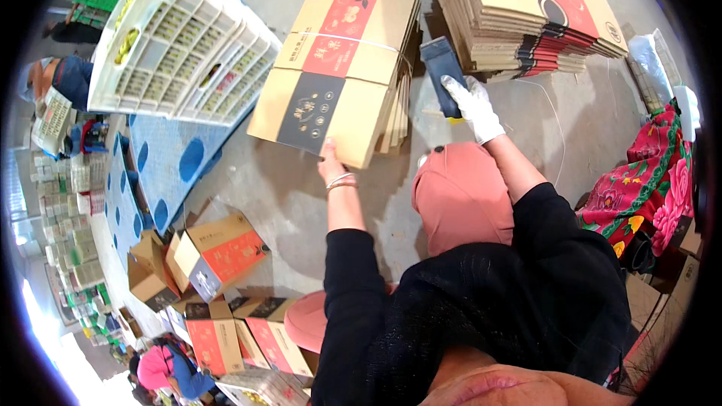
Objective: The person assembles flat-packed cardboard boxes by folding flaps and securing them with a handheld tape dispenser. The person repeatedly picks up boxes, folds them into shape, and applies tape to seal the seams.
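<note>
Head view: I see the left hand (331, 165) gripping a tied carton bundle's (331, 71) near edge over the floor (385, 214), the gloved right hand (474, 107) clasping a dark block (438, 64) beside a carton stack (519, 15).

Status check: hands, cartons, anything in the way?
Left hand, bare, gripping tied carton bundle at near edge. Gloved right hand at dark slab, grip unclear. No obstruction seen at bundle; second carton stack beyond right hand.
</note>
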`<state>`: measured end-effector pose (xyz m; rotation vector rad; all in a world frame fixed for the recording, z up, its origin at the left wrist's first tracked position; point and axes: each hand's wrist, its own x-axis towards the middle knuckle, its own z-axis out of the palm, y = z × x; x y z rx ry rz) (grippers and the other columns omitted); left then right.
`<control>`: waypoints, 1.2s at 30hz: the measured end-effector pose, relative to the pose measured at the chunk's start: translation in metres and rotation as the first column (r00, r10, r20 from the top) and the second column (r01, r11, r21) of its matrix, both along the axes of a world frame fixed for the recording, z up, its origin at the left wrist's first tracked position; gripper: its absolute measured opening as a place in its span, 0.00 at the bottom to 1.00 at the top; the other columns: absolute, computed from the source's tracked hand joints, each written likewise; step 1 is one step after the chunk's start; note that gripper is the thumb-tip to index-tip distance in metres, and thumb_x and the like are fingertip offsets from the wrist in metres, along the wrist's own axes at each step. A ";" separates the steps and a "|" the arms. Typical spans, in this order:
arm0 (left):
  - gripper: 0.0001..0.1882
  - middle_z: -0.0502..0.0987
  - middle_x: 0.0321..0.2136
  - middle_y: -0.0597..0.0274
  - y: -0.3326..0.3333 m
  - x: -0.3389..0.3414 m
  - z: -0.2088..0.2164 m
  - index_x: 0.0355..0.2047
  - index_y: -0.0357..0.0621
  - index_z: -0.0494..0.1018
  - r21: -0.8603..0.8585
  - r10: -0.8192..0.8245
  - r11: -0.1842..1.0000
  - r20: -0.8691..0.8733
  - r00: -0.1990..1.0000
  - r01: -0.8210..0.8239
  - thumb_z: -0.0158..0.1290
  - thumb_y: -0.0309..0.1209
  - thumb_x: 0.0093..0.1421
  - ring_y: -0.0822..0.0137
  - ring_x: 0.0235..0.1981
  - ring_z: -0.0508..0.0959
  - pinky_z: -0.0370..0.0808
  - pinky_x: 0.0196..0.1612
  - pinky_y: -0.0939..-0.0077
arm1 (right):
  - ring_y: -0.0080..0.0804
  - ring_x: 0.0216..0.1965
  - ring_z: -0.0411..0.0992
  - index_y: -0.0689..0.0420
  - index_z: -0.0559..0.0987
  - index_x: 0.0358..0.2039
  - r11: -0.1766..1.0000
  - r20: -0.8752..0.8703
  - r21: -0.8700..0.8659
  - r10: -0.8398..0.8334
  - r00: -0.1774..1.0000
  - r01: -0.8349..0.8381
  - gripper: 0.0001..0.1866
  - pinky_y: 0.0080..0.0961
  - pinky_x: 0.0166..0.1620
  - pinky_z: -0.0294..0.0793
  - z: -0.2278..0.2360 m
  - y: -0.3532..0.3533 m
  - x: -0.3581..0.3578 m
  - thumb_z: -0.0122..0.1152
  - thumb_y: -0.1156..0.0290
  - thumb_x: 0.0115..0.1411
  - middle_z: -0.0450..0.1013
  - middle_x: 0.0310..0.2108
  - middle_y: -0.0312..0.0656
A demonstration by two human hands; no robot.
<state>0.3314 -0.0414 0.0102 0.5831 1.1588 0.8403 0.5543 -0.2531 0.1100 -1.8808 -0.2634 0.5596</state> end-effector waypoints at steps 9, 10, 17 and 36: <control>0.23 0.73 0.40 0.55 -0.053 -0.216 0.024 0.47 0.33 0.65 -0.010 0.023 1.000 -0.240 0.970 -0.026 0.54 0.34 0.55 0.63 0.37 0.75 0.75 0.39 0.70 | 0.24 0.22 0.72 0.61 0.72 0.37 0.931 -0.156 0.342 0.193 0.969 -0.130 0.18 0.20 0.28 0.72 0.043 -0.008 -0.031 0.56 0.58 0.56 0.73 0.25 0.41; 0.23 0.73 0.41 0.55 -0.056 -0.214 0.025 0.47 0.33 0.64 -0.036 -0.015 0.999 -0.291 0.957 0.005 0.54 0.35 0.55 0.64 0.38 0.75 0.74 0.40 0.70 | 0.23 0.23 0.72 0.60 0.73 0.36 0.917 -0.130 0.352 0.245 0.961 -0.187 0.19 0.18 0.29 0.72 0.046 -0.001 -0.029 0.56 0.56 0.56 0.74 0.26 0.40; 0.24 0.69 0.47 0.59 -0.104 -0.217 -0.003 0.53 0.39 0.60 0.077 -0.084 0.990 -0.342 0.936 0.117 0.50 0.38 0.59 0.64 0.47 0.70 0.69 0.46 0.67 | 0.31 0.41 0.70 0.60 0.72 0.44 0.784 0.258 0.456 0.337 0.905 -0.422 0.18 0.25 0.45 0.68 -0.004 0.083 -0.011 0.56 0.71 0.53 0.71 0.41 0.43; 0.28 0.65 0.50 0.64 -0.112 -0.222 -0.027 0.53 0.55 0.57 -0.311 -0.040 0.950 -0.008 0.999 0.036 0.47 0.52 0.56 0.54 0.48 0.67 0.69 0.42 0.45 | 0.47 0.35 0.70 0.61 0.72 0.41 0.850 0.847 -0.512 0.477 0.236 0.121 0.23 0.33 0.39 0.69 0.275 -0.023 0.042 0.56 0.55 0.54 0.71 0.32 0.52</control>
